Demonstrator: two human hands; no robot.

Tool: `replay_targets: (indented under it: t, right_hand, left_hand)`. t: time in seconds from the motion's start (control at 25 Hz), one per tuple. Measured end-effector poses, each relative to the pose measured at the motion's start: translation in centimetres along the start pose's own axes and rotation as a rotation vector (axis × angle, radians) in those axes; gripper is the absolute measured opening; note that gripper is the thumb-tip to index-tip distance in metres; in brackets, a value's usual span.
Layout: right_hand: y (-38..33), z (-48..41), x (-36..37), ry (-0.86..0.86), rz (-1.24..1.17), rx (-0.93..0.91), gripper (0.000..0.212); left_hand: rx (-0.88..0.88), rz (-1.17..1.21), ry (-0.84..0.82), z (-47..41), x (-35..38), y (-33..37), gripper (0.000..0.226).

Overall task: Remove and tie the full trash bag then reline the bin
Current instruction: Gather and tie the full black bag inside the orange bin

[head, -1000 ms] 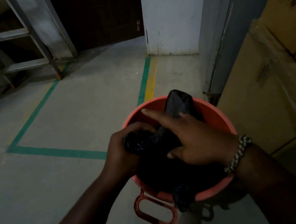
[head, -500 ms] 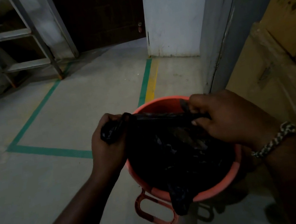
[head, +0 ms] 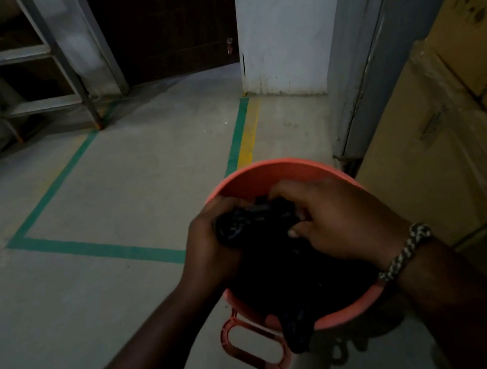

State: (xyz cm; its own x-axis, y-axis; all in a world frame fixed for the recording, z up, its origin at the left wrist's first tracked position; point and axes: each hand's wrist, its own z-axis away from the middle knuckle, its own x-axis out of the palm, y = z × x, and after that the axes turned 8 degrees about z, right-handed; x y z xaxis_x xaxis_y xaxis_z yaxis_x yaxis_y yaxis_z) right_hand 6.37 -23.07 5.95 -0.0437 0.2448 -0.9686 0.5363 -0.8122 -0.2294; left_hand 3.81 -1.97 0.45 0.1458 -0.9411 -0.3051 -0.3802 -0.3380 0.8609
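Gripping the bunched neck of a black trash bag [head: 255,219], a person leans over an orange bin [head: 265,171] that stands on a grey concrete floor [head: 127,176]. The left hand [head: 210,246] is curled round one side of the gathered plastic. The right hand [head: 332,218] is clenched on the other side, and the two are close together above the bin's mouth. The bag sits inside the bin and fills it, and a fold of black plastic hangs over the near rim. An orange loop handle [head: 250,346] shows below the rim on the near side. A braided bracelet [head: 404,252] circles the right wrist. Green tape [head: 96,247] marks lines on the floor, with a yellow stripe [head: 248,139] beside one of them beyond the bin. Cardboard boxes [head: 452,153] are stacked just to the right of the bin. A metal frame [head: 27,55] and a dark door [head: 167,22] stand at the far end of the dim room.
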Motion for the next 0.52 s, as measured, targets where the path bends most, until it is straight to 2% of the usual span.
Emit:
replay_targets:
  t: [0.04,0.12,0.2,0.24,0.28,0.32,0.36,0.44,0.48,0.52]
  right_hand:
    - [0.6,0.1,-0.1,-0.046,0.149,0.033,0.032]
    - [1.3,0.2,-0.5,0.053,0.194,0.1,0.024]
    - [0.7,0.3,-1.1,0.27,-0.107,0.154,0.021]
    - [-0.1,0.3,-1.1,0.316,-0.321,0.147,0.024]
    - [-1.1,0.2,-1.1,0.314,-0.486,0.103,0.028]
    - [-2.3,0.2,-1.0,0.292,-0.598,0.036,0.033]
    - [-3.3,0.3,-0.9,0.274,-0.689,-0.017,0.036]
    - [-3.1,0.1,-0.6,0.261,-0.864,0.028,0.038]
    - [-1.8,-0.1,-0.2,0.278,-0.869,0.097,0.039]
    - [-0.1,-0.3,0.2,0.275,-0.775,0.155,0.041]
  left_hand:
    - [-0.008,-0.018,0.04,-0.2,-0.3,0.1,0.03]
    - [-0.055,0.01,0.059,-0.4,-0.3,0.0,0.027]
    - [-0.135,0.122,0.0,-0.3,0.2,0.7,0.031]
    - [-0.14,0.17,-0.068,-0.2,0.5,0.8,0.043]
    - [-0.12,0.193,-0.151,0.1,0.9,0.9,0.058]
    - [-0.098,0.191,-0.221,0.4,1.4,0.9,0.063]
    - [-0.079,0.183,-0.257,0.6,1.6,0.9,0.054]
    - [-0.082,0.143,-0.132,0.2,1.4,1.0,0.028]
    - [-0.128,0.137,-0.017,-0.2,1.0,0.9,0.018]
    - [-0.19,0.129,0.08,-0.6,0.6,0.7,0.015]
